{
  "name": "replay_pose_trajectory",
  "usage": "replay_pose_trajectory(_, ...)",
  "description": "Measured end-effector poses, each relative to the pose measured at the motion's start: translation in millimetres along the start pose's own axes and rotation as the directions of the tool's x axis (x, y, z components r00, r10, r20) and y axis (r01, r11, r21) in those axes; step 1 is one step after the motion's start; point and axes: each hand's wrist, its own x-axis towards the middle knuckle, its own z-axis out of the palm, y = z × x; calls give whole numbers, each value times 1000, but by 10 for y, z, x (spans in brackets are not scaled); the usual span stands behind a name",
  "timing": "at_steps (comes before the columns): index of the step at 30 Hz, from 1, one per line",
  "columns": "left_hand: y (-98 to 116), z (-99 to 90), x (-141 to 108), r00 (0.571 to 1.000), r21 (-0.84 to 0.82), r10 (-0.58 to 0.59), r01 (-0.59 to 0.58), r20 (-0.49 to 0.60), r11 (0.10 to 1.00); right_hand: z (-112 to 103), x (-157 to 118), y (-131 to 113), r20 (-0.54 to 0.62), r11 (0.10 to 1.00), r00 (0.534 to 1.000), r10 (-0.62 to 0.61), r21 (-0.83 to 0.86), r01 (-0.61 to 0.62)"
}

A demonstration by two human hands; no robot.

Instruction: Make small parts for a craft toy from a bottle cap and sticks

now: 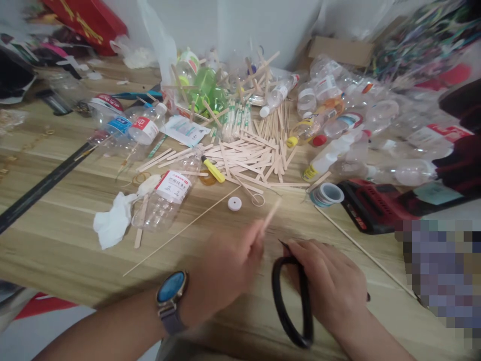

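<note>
My left hand [235, 258], with a watch [172, 288] on the wrist, pinches a short wooden stick [271, 213] that points up and to the right. To its right, my right hand [326, 281] is closed around a dark tool [278, 301] with large black loop handles, which looks like scissors; most of its blades are hidden by the hand. The two hands are apart, low in the view. Just beyond them lie a small white disc [235, 203] and a thin ring [258, 200].
Behind the hands spreads a pile of flat wooden sticks [248, 160]. A labelled plastic bottle [169, 195] lies at left, near crumpled tissue [112, 220]. More bottles [402, 170], a tape roll [326, 194] and a red-black power tool battery [372, 205] are at right.
</note>
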Motion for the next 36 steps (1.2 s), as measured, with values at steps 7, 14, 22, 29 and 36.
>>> replay_pose_trajectory(7,-26,-57,54,930,-506,-313,367,192,780,4,-105,182,-6,929,930,366,59,-365)
replay_pose_trajectory(14,75,-44,-15,952,-453,-253,306,175,838,-107,-9,123,47,891,921,386,240,-386)
replay_pose_trajectory(22,94,9,-93,991,-289,-124,131,44,948,-81,-96,-90,145,846,941,305,413,-338)
replay_pose_trajectory(29,76,27,-109,974,-327,-142,193,174,925,-64,-58,-85,71,898,972,226,371,-236)
replay_pose_trajectory(36,96,18,-120,953,-280,-181,248,244,927,-72,99,-68,17,948,989,146,284,-145)
